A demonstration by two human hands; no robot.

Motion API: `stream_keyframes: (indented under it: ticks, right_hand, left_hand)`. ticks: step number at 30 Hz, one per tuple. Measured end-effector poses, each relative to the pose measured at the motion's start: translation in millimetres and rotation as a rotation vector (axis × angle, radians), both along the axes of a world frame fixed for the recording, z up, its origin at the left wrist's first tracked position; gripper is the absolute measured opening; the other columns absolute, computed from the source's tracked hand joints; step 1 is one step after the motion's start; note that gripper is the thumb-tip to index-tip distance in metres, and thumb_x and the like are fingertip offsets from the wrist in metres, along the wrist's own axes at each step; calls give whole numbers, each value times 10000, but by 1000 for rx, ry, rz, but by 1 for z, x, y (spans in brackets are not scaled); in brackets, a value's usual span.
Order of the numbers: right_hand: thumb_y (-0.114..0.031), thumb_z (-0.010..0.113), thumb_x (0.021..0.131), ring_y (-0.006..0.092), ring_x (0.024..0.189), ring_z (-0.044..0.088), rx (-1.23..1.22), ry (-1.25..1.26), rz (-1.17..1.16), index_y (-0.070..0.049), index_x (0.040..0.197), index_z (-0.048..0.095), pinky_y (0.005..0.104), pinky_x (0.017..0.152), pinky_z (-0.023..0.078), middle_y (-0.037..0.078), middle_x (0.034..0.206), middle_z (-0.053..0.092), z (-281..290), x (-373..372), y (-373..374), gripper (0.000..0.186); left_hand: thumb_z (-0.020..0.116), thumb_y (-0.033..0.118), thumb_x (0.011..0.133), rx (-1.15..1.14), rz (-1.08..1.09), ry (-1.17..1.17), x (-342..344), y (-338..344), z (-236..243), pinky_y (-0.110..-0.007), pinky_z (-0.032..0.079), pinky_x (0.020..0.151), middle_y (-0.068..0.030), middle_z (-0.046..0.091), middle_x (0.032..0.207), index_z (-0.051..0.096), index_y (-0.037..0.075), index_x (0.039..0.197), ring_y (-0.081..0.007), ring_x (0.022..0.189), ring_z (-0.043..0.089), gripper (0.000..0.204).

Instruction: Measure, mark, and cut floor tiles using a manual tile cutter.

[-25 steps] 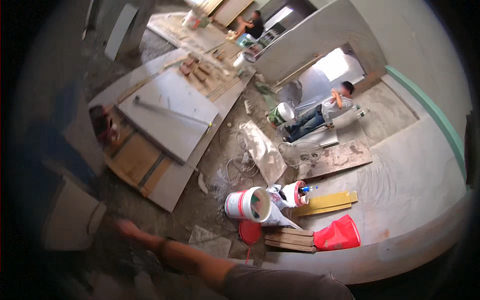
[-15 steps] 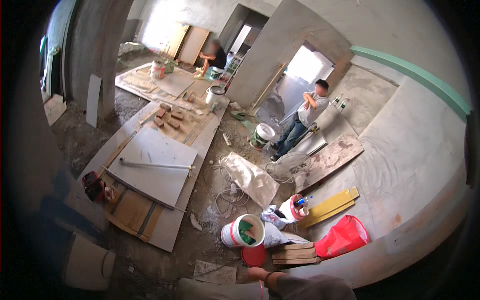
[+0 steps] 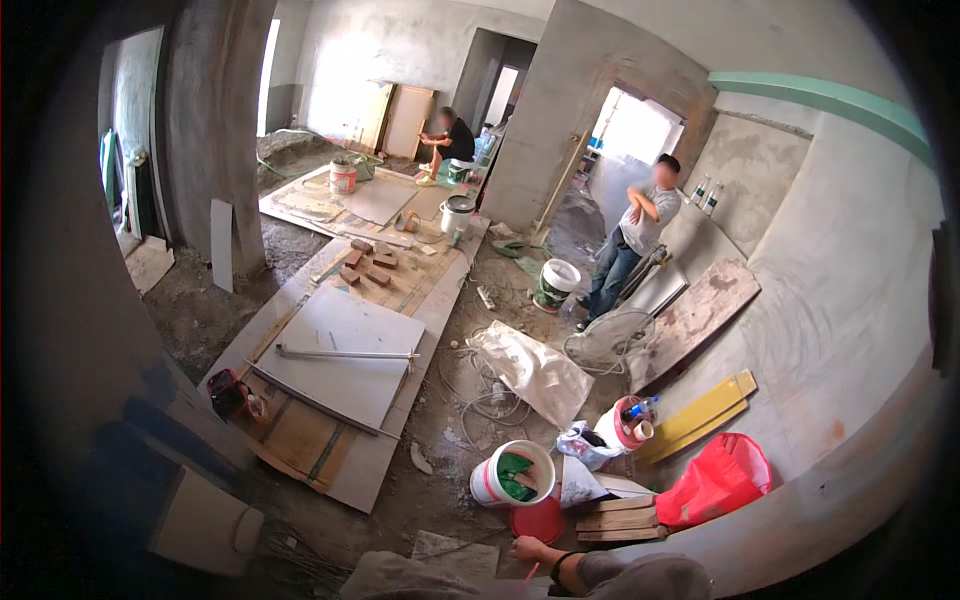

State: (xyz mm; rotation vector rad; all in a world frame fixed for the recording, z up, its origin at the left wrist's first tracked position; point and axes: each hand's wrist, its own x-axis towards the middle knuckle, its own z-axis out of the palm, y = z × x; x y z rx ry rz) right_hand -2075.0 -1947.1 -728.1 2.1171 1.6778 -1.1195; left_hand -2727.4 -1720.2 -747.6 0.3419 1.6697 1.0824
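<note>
My right hand (image 3: 528, 549) comes in at the lower edge, with a dark band at the wrist and a dark sleeve. Its fingers look curled closed. A thin red strip (image 3: 531, 571) shows just under the hand; what it is and whether the fingers hold it I cannot make out. Nearest the hand lies a round red lid (image 3: 538, 521) on the ground. Beyond that lid stands a white bucket (image 3: 487, 482) with green material inside. Wooden strips (image 3: 617, 520) lie to the right of the hand, beside a red bag (image 3: 708, 483). My left hand is out of view.
On the left, boards (image 3: 350, 335) carry a metal bar (image 3: 345, 354) and several bricks (image 3: 378, 276). A white sack (image 3: 535, 372), loose cable and a fan (image 3: 610, 338) occupy the middle ground. One person (image 3: 640, 225) stands with crossed arms; another person (image 3: 455, 140) sits farther back.
My view has shifted, so the room sits lower and farther right in the picture. My right hand stays low by the red lid, with more of the wrist band showing.
</note>
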Motion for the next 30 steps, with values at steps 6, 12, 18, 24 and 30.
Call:
stream_keyframes:
  ticks: [6,12,18,24,30]
  right_hand:
    - [-326,545,932,354,824,707,-38,217,-432,14,937,726,466,789,545,197,902,727,22,-70,12,385]
    - [-316,576,877,282,662,722,-74,108,-356,-19,926,731,388,675,591,120,770,736,5,-167,-55,338]
    - [-311,655,854,372,855,687,-84,19,-65,-56,899,764,487,767,542,169,940,729,-53,-245,-111,281]
    - [-326,612,870,411,881,694,127,259,-693,-3,939,722,489,770,544,227,918,722,39,-376,-107,348]
    - [-410,671,831,478,980,643,-184,203,-662,-24,1011,720,513,841,526,262,1045,692,43,-456,-262,428]
  left_hand:
    - [575,211,994,-30,-21,-37,7,2,4,-447,504,959,-168,668,1161,611,1,1269,-319,1057,641,348]
    - [565,219,1003,-121,-66,-39,-54,-20,17,-447,505,963,-170,672,1164,605,-2,1282,-320,1060,649,358]
    - [555,227,1012,-358,-139,82,-187,-85,26,-446,506,967,-172,677,1167,599,-4,1295,-322,1063,657,368]
    - [508,186,1000,-491,-304,256,-423,-233,59,-519,547,765,-259,617,1191,483,-79,1314,-404,971,653,412]
    - [561,208,989,-949,-727,513,-450,-215,72,-453,551,685,-209,645,1131,574,-34,1164,-337,863,674,300]
